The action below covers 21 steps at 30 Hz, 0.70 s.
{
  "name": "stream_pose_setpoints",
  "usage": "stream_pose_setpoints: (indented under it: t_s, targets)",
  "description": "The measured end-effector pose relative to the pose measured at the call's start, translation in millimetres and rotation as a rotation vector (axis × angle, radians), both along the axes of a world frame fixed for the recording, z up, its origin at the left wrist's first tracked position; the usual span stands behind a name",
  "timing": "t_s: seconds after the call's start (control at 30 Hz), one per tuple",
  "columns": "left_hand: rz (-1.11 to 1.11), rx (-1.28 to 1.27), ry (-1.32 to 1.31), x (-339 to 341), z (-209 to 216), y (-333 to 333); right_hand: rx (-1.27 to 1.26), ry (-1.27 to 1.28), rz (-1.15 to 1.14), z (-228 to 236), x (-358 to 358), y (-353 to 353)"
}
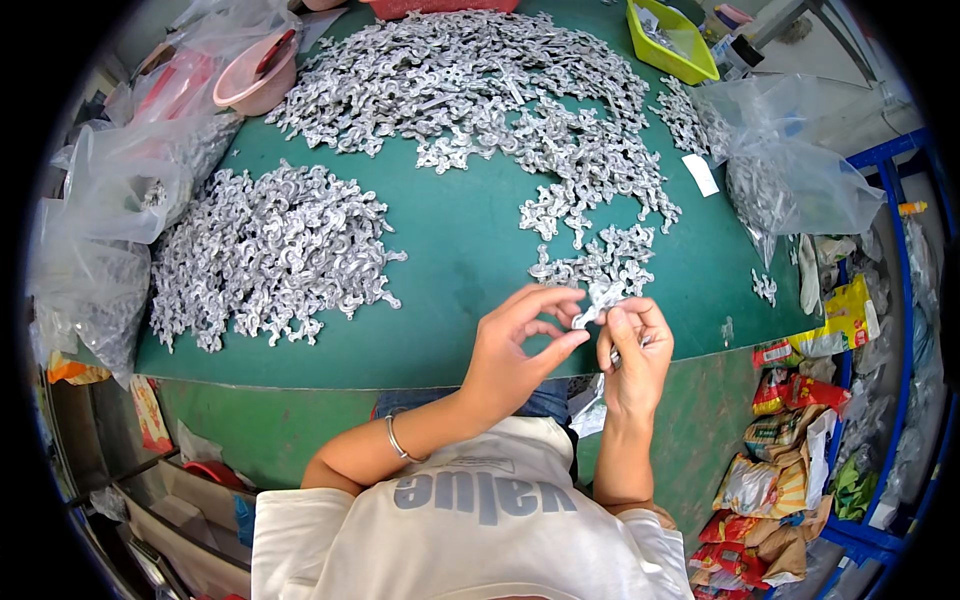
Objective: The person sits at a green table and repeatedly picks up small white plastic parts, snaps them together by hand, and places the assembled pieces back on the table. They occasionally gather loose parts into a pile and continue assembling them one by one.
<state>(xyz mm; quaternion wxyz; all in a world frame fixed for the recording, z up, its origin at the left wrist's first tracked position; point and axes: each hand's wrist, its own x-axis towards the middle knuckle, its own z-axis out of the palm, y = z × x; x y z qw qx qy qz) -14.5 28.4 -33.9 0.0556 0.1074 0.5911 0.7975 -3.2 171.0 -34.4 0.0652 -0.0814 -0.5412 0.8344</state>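
Above the near edge of the green table, my right hand point(635, 345) pinches a small curved silver metal part point(602, 297) between thumb and fingers. Something else small and silvery shows in its curled fingers, too hidden to name. My left hand point(520, 335) is beside the part, thumb and fingers apart, fingertips close to its left end; I cannot tell whether they touch it. Just beyond my hands lies a small cluster of like parts point(625, 250). A large heap of them point(440, 80) spreads across the far side, and a separate pile point(275, 250) sits at left.
The green table point(450, 235) carries a pink basin point(260, 80) at far left and a yellow-green basket point(672, 42) at far right. Clear plastic bags point(785, 170) of parts stand on both sides. A white slip point(700, 175) lies at right. Colourful packets point(780, 440) hang beside a blue rack.
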Motion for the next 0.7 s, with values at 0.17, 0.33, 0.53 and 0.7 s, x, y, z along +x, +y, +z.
stream_pose_setpoints:
  t_s: [0.17, 0.33, 0.53, 0.7]
  targets:
    - [0.033, -0.004, 0.083, 7, 5, -5, 0.108, 0.086, 0.0, 14, 10, -7]
    - [0.037, 0.03, 0.082, 14, 12, -9, 0.135, 0.099, 0.097, 13, 14, 5]
    - [-0.078, 0.128, -0.123, 18, 21, -16, 0.165, 0.165, -0.037, 18, 14, -6]
    - [-0.147, 0.209, -0.353, 16, 22, -20, 0.108, 0.107, 0.0, 22, 18, -6]
